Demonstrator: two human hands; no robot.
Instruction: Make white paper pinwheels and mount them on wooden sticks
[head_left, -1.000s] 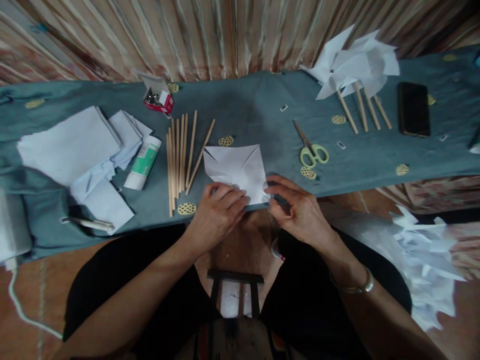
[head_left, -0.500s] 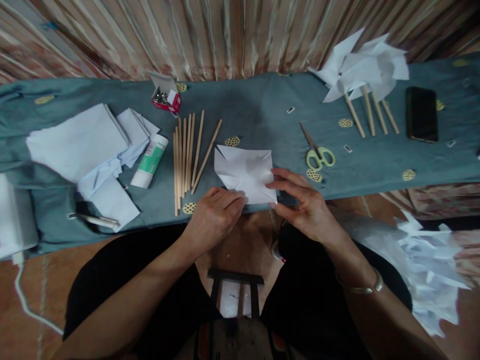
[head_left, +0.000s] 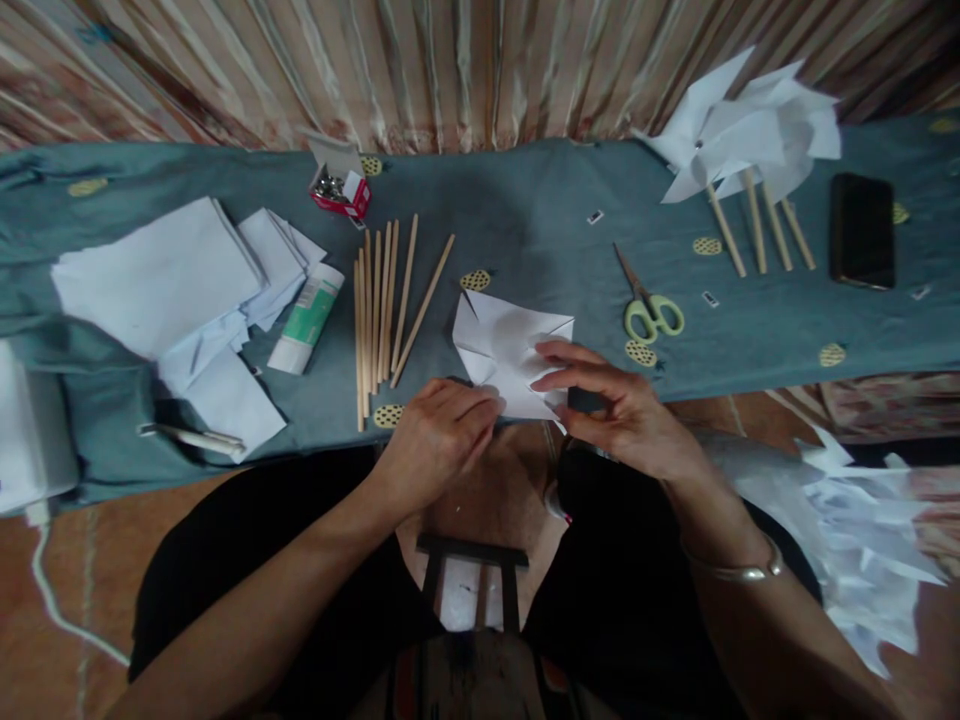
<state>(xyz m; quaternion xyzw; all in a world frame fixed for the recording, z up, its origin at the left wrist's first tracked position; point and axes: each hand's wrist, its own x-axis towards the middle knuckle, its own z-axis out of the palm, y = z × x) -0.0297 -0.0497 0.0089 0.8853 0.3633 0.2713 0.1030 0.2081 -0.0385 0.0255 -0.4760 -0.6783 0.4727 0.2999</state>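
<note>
A white square of paper (head_left: pixel 504 340) with cut corners lies on the teal cloth (head_left: pixel 525 220) near the table's front edge. My left hand (head_left: pixel 439 435) presses its fingers down on the paper's near left corner. My right hand (head_left: pixel 626 405) pinches the paper's right side, with the fingers bent over a folded flap. A row of wooden sticks (head_left: pixel 382 300) lies just left of the paper. Green-handled scissors (head_left: pixel 649 300) lie to its right.
A glue stick (head_left: pixel 307 320) and a stack of white sheets (head_left: pixel 165 280) lie at the left. A small red box of pins (head_left: pixel 341 190) sits at the back. Finished paper pinwheels (head_left: pixel 750 140) and a black phone (head_left: pixel 861 230) lie at the right. More paper pinwheels (head_left: pixel 862 510) rest low right.
My right hand has moved from the paper's near right corner onto its right side and is folding a flap inward. The left hand stays on the near left corner.
</note>
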